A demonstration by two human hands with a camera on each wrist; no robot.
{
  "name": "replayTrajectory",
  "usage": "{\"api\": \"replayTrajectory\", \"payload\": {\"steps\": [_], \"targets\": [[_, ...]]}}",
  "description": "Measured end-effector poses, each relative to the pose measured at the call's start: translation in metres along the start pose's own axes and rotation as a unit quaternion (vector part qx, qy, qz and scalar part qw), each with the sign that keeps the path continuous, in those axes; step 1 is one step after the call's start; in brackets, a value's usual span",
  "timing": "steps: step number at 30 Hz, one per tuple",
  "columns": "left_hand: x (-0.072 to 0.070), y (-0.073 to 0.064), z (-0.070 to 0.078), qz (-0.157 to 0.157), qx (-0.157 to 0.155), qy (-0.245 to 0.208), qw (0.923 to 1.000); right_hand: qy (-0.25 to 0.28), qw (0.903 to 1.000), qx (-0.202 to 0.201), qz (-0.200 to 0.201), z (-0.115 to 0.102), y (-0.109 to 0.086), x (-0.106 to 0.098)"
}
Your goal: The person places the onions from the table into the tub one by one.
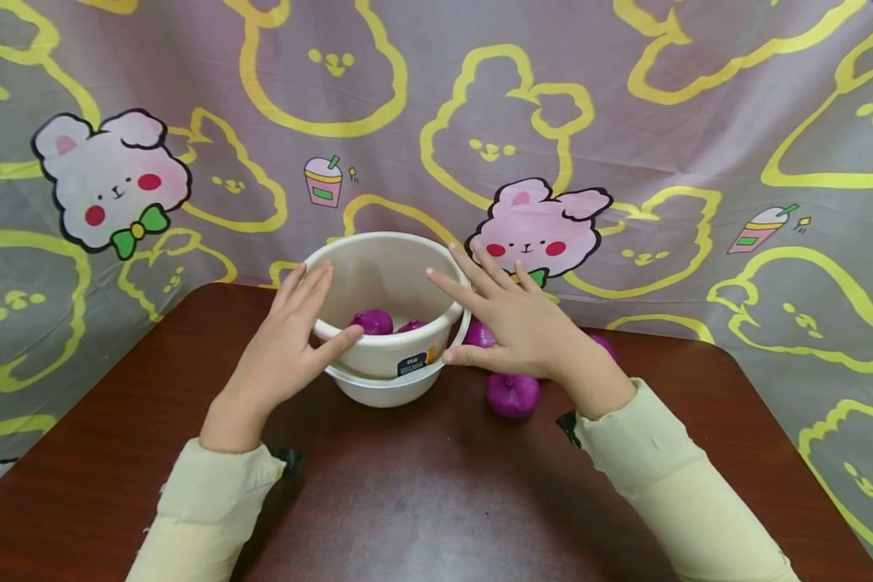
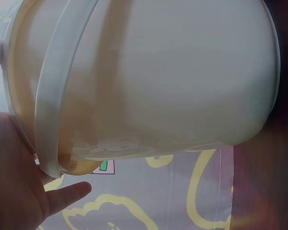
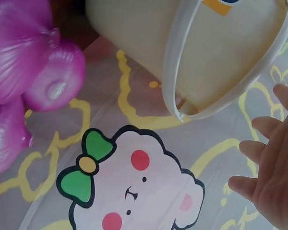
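A cream plastic bucket [image 1: 389,352] stands upright at the far side of the table, its handle [image 1: 400,383] swung down across the front. Inside lie purple onions [image 1: 373,322], partly hidden by the near wall. My left hand [image 1: 280,347] is at the bucket's left rim, fingers extended and thumb reaching over the front edge. On the other side, my right hand [image 1: 520,327] has its fingers spread, the fingertips overlapping the right rim in the head view. In the right wrist view, that hand [image 3: 278,163] appears beside the rim with nothing in its grasp.
Several more purple onions [image 1: 512,395] are grouped right of the bucket, partly behind the right hand and forearm. The dark brown table [image 1: 407,501] extends toward me. A patterned cloth [image 1: 407,105] hangs close behind the table's far edge.
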State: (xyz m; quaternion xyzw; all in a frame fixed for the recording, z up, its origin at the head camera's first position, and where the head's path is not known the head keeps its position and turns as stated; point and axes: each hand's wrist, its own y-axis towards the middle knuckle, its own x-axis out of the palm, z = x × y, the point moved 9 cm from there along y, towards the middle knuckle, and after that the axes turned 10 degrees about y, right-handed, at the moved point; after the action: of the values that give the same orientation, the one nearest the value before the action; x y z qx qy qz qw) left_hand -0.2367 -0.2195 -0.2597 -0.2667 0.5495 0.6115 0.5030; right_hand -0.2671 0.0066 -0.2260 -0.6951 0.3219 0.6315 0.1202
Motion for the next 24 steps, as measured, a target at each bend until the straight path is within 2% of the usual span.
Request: {"api": "replayTrajectory", "payload": {"steps": [9,20,24], "targets": [[0.002,0.0,-0.001,0.0,0.003,-0.001,1.0,-0.03,0.9994,0.01,-0.015,0.005,-0.017,0.006],[0.001,0.0,0.0,-0.004,-0.001,-0.003,1.0,-0.036,0.9993,0.002,0.004,0.009,-0.035,0.012],[0.001,0.0,0.0,-0.004,0.0,-0.005,1.0,-0.03,0.9995,0.011,0.009,0.014,-0.04,0.016]]}}
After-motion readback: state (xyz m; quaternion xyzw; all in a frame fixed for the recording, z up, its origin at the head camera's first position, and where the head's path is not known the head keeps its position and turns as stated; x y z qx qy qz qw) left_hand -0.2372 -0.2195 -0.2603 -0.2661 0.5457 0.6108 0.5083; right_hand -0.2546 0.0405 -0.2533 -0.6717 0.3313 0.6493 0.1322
